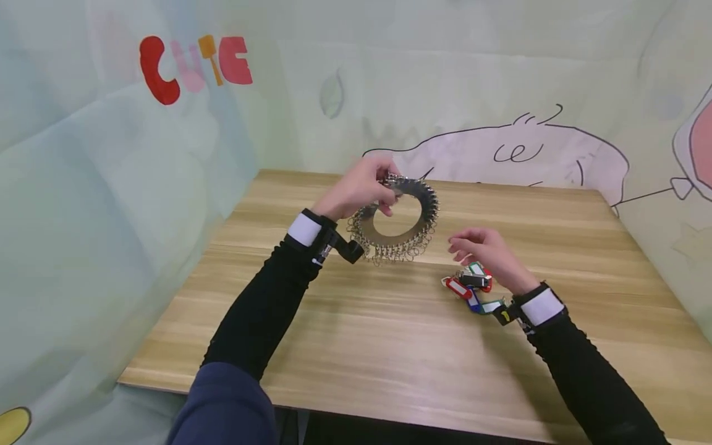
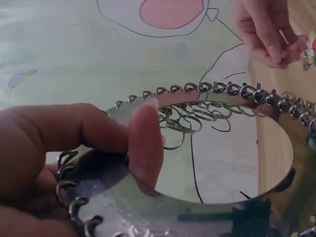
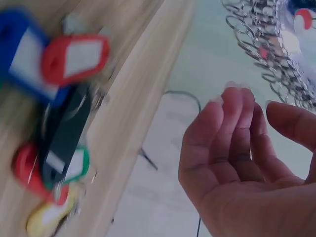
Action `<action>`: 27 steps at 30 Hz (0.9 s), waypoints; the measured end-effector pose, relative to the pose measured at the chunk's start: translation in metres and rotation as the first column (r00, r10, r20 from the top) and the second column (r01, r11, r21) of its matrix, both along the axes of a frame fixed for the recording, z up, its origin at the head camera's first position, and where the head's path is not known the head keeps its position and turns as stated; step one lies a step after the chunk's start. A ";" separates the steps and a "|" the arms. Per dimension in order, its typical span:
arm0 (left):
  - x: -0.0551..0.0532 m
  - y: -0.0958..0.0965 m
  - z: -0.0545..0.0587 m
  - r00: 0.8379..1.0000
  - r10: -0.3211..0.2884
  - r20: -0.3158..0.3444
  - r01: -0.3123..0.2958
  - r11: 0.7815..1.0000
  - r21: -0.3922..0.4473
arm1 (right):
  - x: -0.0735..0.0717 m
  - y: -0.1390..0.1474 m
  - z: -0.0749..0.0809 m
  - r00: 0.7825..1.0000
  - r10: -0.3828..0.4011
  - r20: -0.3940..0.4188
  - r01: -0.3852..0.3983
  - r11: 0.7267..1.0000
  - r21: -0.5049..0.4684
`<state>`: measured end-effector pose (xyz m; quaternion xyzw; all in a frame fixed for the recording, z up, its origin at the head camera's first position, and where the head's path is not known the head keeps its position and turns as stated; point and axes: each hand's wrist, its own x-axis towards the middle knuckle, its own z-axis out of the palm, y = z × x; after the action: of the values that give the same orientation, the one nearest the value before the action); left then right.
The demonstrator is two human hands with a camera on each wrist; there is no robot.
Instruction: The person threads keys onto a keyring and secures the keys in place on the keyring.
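My left hand (image 1: 364, 185) holds up a large flat metal ring (image 1: 428, 201) by its upper left rim, thumb on its shiny face. Many small wire loops (image 1: 389, 253) hang around the ring's edge. In the left wrist view the face of the metal ring (image 2: 222, 224) looks mirror-like. My right hand (image 1: 492, 253), fingers loosely bent and holding nothing, hovers beside a bunch of coloured key tags (image 1: 457, 288). The right wrist view shows a red tag (image 3: 76, 58), a blue tag (image 3: 29, 59) and a yellow tag (image 3: 52, 212) around a black oblong piece (image 3: 66, 133) with silvery parts.
The wooden table (image 1: 356, 346) reaches back to a pale printed cloth backdrop (image 1: 289, 105). More of this cloth hangs along the left and right sides. Black wrist cameras are strapped to both forearms.
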<state>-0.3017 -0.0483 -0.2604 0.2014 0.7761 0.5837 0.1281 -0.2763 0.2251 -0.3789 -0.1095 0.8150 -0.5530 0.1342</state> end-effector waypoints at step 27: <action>-0.010 0.006 -0.088 0.936 0.069 0.346 -0.161 0.957 0.243 | -0.010 0.038 -0.030 0.970 0.057 -0.234 0.126 0.709 0.694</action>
<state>-0.3122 -0.0424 -0.3488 0.0691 0.6677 0.7152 0.1946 -0.2860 0.2627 -0.4089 -0.1003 0.9758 -0.1857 0.0565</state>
